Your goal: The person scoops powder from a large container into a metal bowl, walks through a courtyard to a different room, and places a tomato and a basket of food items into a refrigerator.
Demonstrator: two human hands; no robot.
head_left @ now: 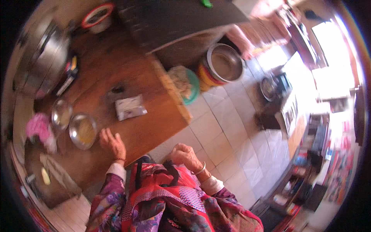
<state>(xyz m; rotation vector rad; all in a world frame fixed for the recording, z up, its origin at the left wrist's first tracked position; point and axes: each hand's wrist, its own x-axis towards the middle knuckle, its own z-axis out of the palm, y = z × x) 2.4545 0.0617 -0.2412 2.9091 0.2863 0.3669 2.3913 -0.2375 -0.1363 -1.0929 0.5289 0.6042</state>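
Note:
My left hand (112, 144) is at the near edge of the brown wooden table (154, 116), its fingers stretched out and a little apart, holding nothing. Right beside its fingertips is a shiny metal bowl (83, 131) with something yellowish in it. A second metal bowl (62, 114) stands just beyond. On the table past my left hand lies a pale plastic packet (130, 107). My right hand (183, 156), with a bangle at the wrist, is curled closed in front of my red apron (160, 174). Whatever its fingers hold, if anything, is hidden.
A large metal pot (44, 62) and a pink cloth (39, 127) are on the table's left side. Beyond its right edge, a green basin (192, 87) and a wide metal basin (228, 62) stand on the tiled floor (220, 127). A cluttered shelf (305, 170) runs along the right.

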